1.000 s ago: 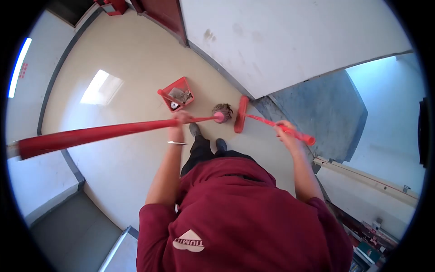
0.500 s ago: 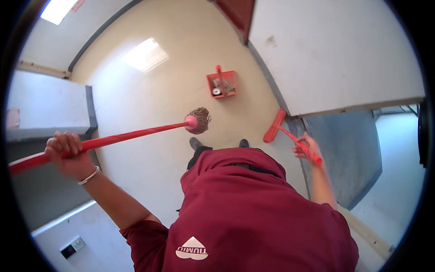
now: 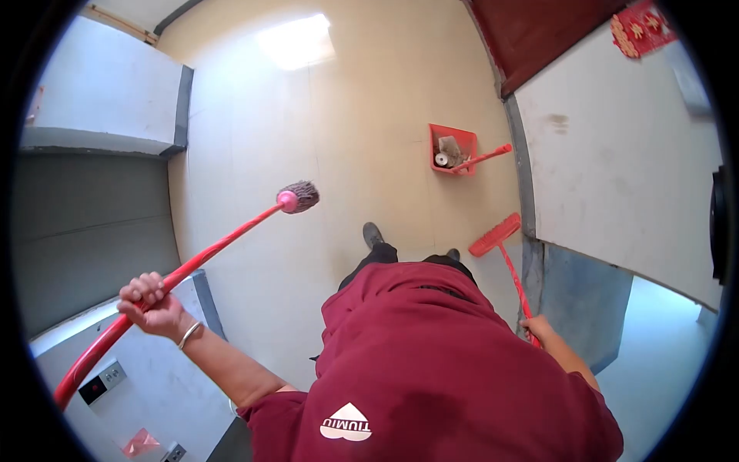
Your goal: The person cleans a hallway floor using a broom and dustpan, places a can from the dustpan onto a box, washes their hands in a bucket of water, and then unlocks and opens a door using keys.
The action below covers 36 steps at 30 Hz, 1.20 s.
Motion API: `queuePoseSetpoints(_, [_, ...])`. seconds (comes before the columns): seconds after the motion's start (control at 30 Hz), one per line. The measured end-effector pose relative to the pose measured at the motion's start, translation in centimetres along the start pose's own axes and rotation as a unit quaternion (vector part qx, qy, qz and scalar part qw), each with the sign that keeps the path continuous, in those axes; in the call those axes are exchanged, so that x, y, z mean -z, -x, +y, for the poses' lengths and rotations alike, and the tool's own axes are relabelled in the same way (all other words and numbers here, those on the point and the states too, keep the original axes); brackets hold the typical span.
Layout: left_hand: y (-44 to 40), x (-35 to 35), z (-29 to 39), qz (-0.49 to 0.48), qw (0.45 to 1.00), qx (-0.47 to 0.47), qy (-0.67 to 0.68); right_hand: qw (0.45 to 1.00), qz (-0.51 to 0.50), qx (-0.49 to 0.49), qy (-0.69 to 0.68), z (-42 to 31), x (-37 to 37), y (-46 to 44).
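Note:
My left hand (image 3: 152, 304), with a bracelet at the wrist, is wrapped round the red handle of a mop (image 3: 299, 197). The mop's pink collar and grey-brown strands are over the floor, left of my feet. My right hand (image 3: 539, 329) is closed round the handle of a red broom (image 3: 497, 235). The broom's head lies near the foot of the right wall. Beyond it a red dustpan (image 3: 453, 148), with its own handle, holds a white roll and some crumpled litter.
Light tiled floor (image 3: 369, 100) stretches ahead. On the right stand a white wall (image 3: 608, 177) and a dark red door (image 3: 546, 35). A wall block (image 3: 108, 85) juts out at the left, and a socket panel (image 3: 102, 383) is at the lower left.
My body and view have turned left. The mop head has swung left, away from the broom, and my left hand has moved outward. The broom is still in my right hand, now lower.

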<state>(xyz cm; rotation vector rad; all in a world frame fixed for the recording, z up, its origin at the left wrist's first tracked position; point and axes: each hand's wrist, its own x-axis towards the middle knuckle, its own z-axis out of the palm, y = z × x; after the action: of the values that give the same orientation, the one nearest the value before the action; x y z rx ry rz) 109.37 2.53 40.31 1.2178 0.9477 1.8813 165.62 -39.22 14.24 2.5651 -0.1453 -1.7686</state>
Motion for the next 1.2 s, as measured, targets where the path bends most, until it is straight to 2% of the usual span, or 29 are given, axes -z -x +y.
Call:
queuePoseSetpoints(0.07, [-2.2,2.3,1.1,0.025,0.999,-0.032,-0.002,0.974,-0.125,-0.056,-0.179,-3.2,-1.0,3.3])
queuePoseSetpoints(0.1, [-3.2,3.5,1.7,0.051,0.998,-0.045,-0.017,0.975,-0.127,-0.061,-0.172,-4.5,-1.5,4.3])
queuePoseSetpoints(0.17, [-4.9,5.1,3.0,0.093,0.993,-0.058,-0.041,0.930,-0.230,-0.099,-0.267,-7.4,-2.2,5.8])
queuePoseSetpoints(0.23, [-6.6,7.2,4.1,0.127,0.987,-0.076,-0.059,0.919,-0.256,-0.104,-0.282,-11.2,-3.8,8.0])
queuePoseSetpoints(0.3, [-7.5,7.5,4.5,0.176,0.977,-0.101,-0.071,0.908,-0.276,-0.106,-0.295,-14.0,-5.1,8.8])
queuePoseSetpoints(0.37, [-8.5,7.1,4.3,0.193,0.971,-0.111,-0.084,0.892,-0.342,-0.011,-0.295,-16.0,-7.0,7.3])
queuePoseSetpoints(0.4, [-9.2,6.8,4.0,0.198,0.970,-0.115,-0.083,0.894,-0.341,-0.012,-0.292,-16.9,-8.1,6.1])
queuePoseSetpoints(0.43, [-9.9,6.6,3.6,0.200,0.969,-0.114,-0.085,0.920,-0.291,0.051,-0.260,-17.7,-9.4,4.6])
queuePoseSetpoints(0.5, [-11.5,5.8,2.8,0.178,0.974,-0.113,-0.086,0.937,-0.241,0.111,-0.227,-19.7,-10.8,3.0])
queuePoseSetpoints(0.53, [-12.1,5.3,2.4,0.177,0.974,-0.114,-0.085,0.936,-0.198,0.204,-0.207,-21.4,-11.3,2.8])
queuePoseSetpoints(0.6, [-13.7,3.9,1.2,0.178,0.974,-0.125,-0.070,0.925,-0.154,0.296,-0.180,-26.1,-11.0,3.2])
queuePoseSetpoints(0.63, [-14.1,3.3,0.7,0.178,0.973,-0.127,-0.071,0.930,-0.176,0.287,-0.145,-29.1,-9.8,5.2])
queuePoseSetpoints(0.67, [-14.7,2.5,0.1,0.156,0.979,-0.091,-0.096,0.933,-0.198,0.279,-0.112,-31.9,-8.9,6.2])
queuePoseSetpoints(0.73, [-16.5,1.0,-1.3,0.120,0.981,-0.040,-0.146,0.931,-0.198,0.276,-0.130,-35.8,-8.4,5.4])
queuePoseSetpoints(0.8, [-19.2,-0.9,-3.6,0.161,0.974,0.001,-0.157,0.932,-0.133,0.332,-0.059,-40.7,-8.4,4.1])
queuePoseSetpoints(0.93, [-24.7,-6.1,-10.0,0.216,0.948,0.063,-0.225,0.906,-0.049,0.418,-0.048,-47.3,-6.9,-0.6])
queuePoseSetpoints(1.0, [-27.4,-8.7,-13.2,0.218,0.932,0.078,-0.279,0.902,-0.011,0.430,-0.015,-50.0,-5.7,-0.9])
queuePoseSetpoints(1.07, [-30.1,-8.2,-17.3,0.191,0.933,0.093,-0.292,0.899,0.025,0.437,0.015,-53.5,-4.4,0.9])
queuePoseSetpoints(1.13, [-31.5,-8.2,-21.7,0.180,0.927,0.142,-0.297,0.927,-0.102,0.337,-0.130,-56.0,-3.2,1.7])
queuePoseSetpoints(1.17, [-31.5,-9.2,-23.5,0.182,0.918,0.164,-0.311,0.939,-0.111,0.290,-0.150,-57.9,-2.3,3.4])
queuePoseSetpoints(1.2, [-31.6,-9.1,-25.5,0.177,0.916,0.178,-0.312,0.938,-0.109,0.291,-0.155,-59.3,-1.8,3.1])
